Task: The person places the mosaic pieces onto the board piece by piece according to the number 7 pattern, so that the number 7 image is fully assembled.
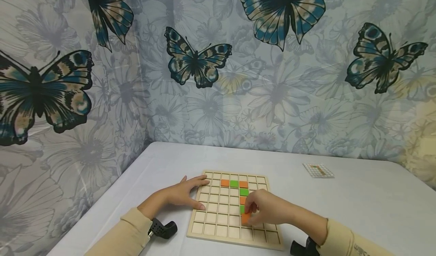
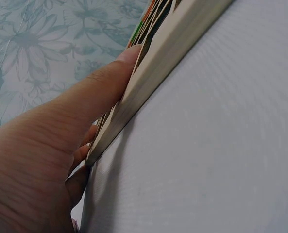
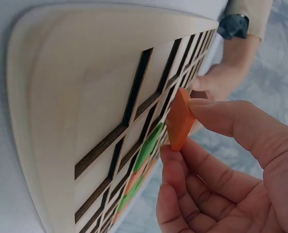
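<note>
A wooden grid board point(image 1: 235, 242) lies on the table, with orange and green square tiles in some of its cells. Three of these, with a green tile point(image 1: 234, 183) in the middle, form a row near the far edge. From its right end, alternating tiles run toward the near side. My right hand point(image 1: 269, 207) pinches an orange tile point(image 3: 181, 120) between thumb and fingers, tilted over the board just beyond a seated green tile point(image 3: 148, 143). My left hand point(image 1: 182, 193) rests at the board's left edge, fingers spread, thumb point(image 2: 110, 82) lying on the rim.
Farther back on the right of the white table point(image 1: 357, 206) lies a small card point(image 1: 318, 170) printed with a grid and coloured squares. Behind the table hangs a flowered backdrop point(image 1: 218, 119) with butterflies. Black devices sit at both wrists.
</note>
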A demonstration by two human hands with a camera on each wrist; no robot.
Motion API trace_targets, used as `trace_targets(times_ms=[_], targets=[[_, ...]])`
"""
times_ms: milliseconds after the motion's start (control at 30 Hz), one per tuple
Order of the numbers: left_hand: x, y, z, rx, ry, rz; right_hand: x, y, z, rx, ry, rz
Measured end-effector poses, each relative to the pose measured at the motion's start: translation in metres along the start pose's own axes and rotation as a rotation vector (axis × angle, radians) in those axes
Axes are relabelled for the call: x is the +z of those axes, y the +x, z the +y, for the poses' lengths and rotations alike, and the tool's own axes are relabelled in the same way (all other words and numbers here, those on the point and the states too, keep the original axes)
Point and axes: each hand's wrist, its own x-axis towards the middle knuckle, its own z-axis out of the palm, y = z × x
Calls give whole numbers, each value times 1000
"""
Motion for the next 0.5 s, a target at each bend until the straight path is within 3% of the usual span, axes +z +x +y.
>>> trace_targets(times_ms=[500], targets=[[1,-2,1,-11,-4,8,5,4,0,28,-58,-24]])
